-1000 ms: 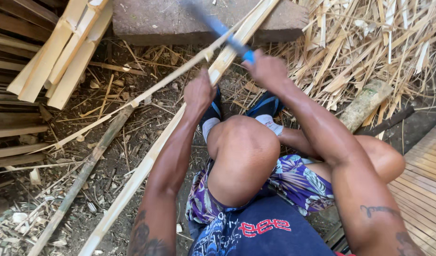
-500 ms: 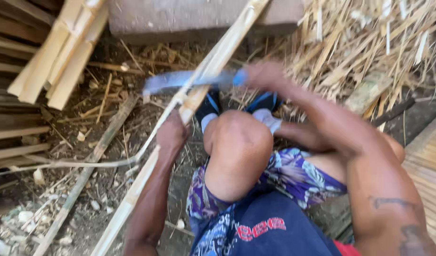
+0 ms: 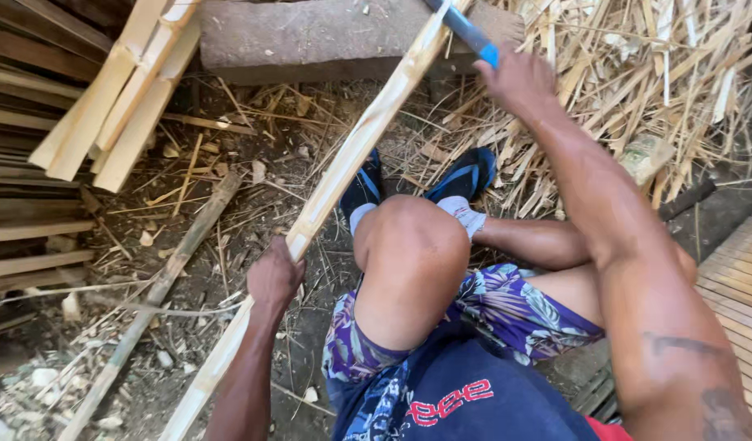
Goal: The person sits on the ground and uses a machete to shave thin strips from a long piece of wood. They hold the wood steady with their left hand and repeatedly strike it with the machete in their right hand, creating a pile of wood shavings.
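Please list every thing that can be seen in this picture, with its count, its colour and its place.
bamboo strip: one, pale yellow, diagonal through the middle, from bottom left to top.
knife: one, blue handle, top centre, against the strip.
stone block: one, grey-brown, top centre.
split slats: several, pale, stacked top left.
shavings: many, straw-coloured, piled top right.
thin pole: one, grey-brown, lying on the ground at left.
slatted platform: one, light brown, right edge.
shoes: two, black and blue, centre.
left hand: grips the strip.
right hand: grips the knife.
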